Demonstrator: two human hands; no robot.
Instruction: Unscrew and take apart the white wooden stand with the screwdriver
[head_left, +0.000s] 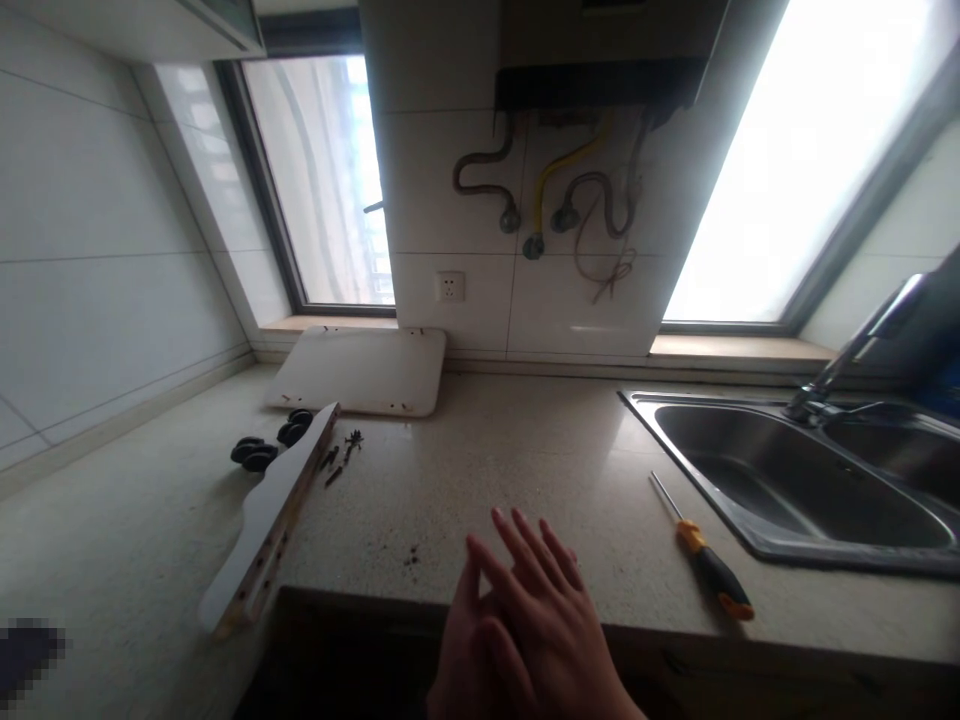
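Observation:
At the counter's front edge my hands meet, palm against palm. My right hand [551, 600] lies on top, its fingers stretched out and slightly apart, holding nothing. Beneath it, my left hand [456, 640] is largely covered; the part that shows has straight fingers and no object. A screwdriver [709, 565] with a black and yellow handle lies to the right of them. To the left are a white shaped board [259, 530], black twin-wheel casters [255, 454] and a small heap of dark screws [354, 440]. Dark crumbs [411, 560] dot the counter nearer my hands.
A white rounded panel [360, 370] lies flat by the left window. The steel double sink [742, 555] with its faucet [832, 385] takes up the right side. Pipes [544, 190] hang from a water heater above. A wall socket [450, 287] is behind the counter.

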